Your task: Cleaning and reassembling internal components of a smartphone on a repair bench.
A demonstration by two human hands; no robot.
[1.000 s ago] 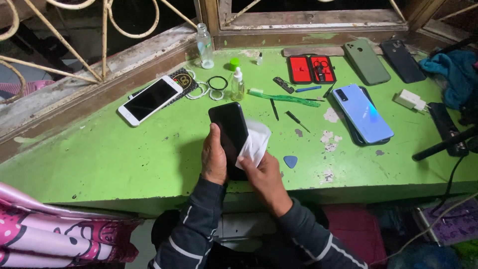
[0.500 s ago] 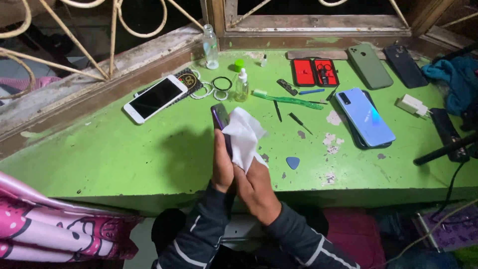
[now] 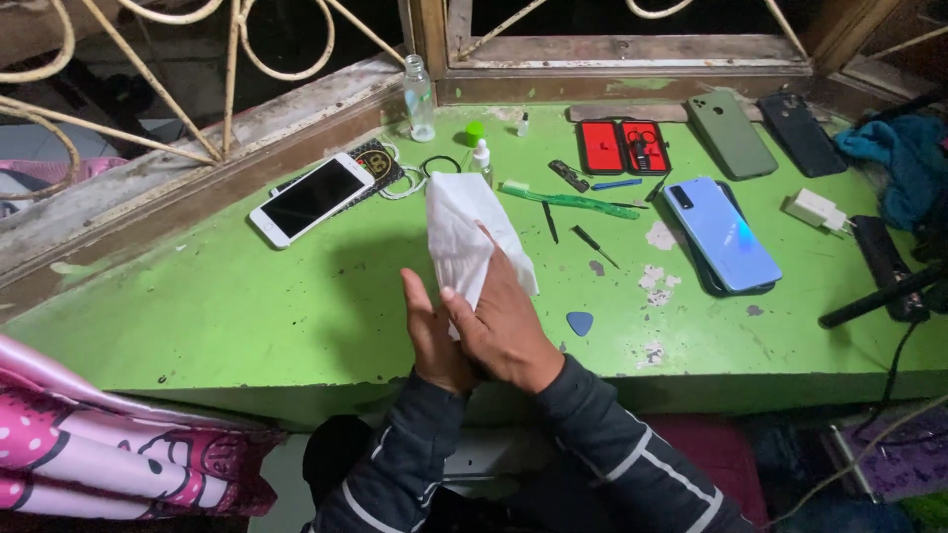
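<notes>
green table (image 3: 247, 306), red case (image 3: 623, 146) holding tools

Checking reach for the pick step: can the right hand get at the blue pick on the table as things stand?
Probably yes. The blue pick lies bare on the green table, just beside the right hand, nothing over it. But that hand is pressed on the white cloth, so it must let go first.

A white cloth (image 3: 464, 232), crumpled and creased, is standing upright over the green table, its top edge folding loosely to the left. Its lower part is being pinched between the two hands, hiding whatever it is wrapping.
</notes>
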